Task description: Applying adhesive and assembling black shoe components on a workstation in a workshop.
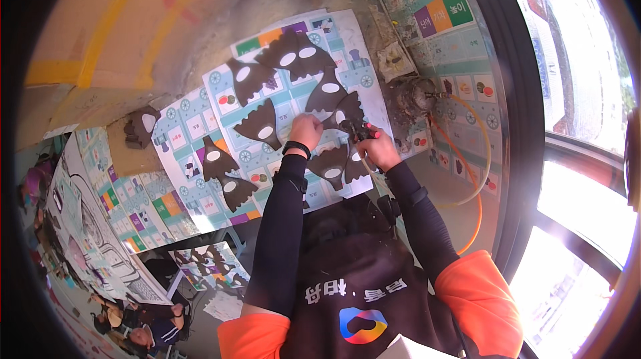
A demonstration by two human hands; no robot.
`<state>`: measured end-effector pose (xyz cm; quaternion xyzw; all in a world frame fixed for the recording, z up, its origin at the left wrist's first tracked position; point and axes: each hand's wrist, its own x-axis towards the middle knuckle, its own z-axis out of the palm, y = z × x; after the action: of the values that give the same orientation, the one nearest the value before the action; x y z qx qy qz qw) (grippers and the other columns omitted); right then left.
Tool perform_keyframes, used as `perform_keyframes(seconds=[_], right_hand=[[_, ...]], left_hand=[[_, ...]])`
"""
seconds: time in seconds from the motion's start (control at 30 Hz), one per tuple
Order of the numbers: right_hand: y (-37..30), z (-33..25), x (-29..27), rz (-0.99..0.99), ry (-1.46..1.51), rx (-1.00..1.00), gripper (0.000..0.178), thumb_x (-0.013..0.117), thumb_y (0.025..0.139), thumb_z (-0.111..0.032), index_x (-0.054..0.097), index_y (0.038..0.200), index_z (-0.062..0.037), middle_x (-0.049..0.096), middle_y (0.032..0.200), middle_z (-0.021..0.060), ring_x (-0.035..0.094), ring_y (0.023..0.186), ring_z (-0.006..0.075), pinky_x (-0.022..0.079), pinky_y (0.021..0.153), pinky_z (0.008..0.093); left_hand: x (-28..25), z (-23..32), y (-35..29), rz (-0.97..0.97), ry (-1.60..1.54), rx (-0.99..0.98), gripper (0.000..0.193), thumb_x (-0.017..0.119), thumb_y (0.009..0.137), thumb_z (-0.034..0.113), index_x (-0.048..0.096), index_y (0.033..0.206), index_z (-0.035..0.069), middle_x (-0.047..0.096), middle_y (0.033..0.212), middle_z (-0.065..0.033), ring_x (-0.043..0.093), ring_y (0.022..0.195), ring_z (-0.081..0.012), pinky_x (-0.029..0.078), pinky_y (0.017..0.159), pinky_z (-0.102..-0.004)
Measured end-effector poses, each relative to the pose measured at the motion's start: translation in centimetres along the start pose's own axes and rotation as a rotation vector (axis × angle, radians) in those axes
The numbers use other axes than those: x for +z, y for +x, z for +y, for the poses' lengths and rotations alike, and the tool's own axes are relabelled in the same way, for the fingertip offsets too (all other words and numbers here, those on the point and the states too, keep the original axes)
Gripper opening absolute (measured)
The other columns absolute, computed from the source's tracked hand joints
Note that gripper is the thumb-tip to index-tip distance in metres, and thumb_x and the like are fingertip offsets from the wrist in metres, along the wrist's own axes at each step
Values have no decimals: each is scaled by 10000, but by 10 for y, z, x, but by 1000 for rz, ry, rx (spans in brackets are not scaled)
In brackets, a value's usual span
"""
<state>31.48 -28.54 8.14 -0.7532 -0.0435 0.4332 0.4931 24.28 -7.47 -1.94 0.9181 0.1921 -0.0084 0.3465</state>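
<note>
My right hand (pixel 382 150) is wrapped around a small dark spray gun (pixel 360 131) with red parts. Its nozzle end is close to a dark brown scalloped cut piece (pixel 348 106). Just left of it, my left hand (pixel 306 130) has its fingers drawn together at the edge of another dark scalloped piece (pixel 326 94); the fingertips are partly hidden. Several more such pieces, each with a white oval, lie spread over printed sheets (pixel 230 118). One of these pieces (pixel 329 161) lies between my forearms.
A crusted metal pot (pixel 420 95) stands to the right, with a yellow hose (pixel 486 178) and an orange hose (pixel 479 222) nearby. Large cardboard (pixel 133 25) rises at the left. A window frame (pixel 511 92) borders the right side. Other people (pixel 157 332) sit at the lower left.
</note>
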Motion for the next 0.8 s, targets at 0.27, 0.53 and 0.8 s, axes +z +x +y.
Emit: perform_keyframes(seconds=[0.27,0.53,0.8], right_hand=[[-7,4,-11,24,-30,49,191,570,684,-57,573,865,1,568,634,99,559,552,195,446,544,327],[20,29,-12,116,33,-113,185,555,692,-54,567,869,-5,555,633,95,548,565,187,441,553,325],[3,17,-14,99,32,-121,192,543,693,-46,561,878,1,552,644,110,533,559,196,443,564,329]], left_hand=[[1,0,-3,39,19,9,139,698,737,158,651,724,29,615,723,-129,606,727,-300,486,691,-408],[7,3,1,45,19,42,123,696,733,144,651,726,30,614,711,-126,604,716,-297,483,684,-407],[6,-6,-2,65,13,30,128,699,731,142,642,714,29,609,704,-127,596,715,-297,474,672,-409]])
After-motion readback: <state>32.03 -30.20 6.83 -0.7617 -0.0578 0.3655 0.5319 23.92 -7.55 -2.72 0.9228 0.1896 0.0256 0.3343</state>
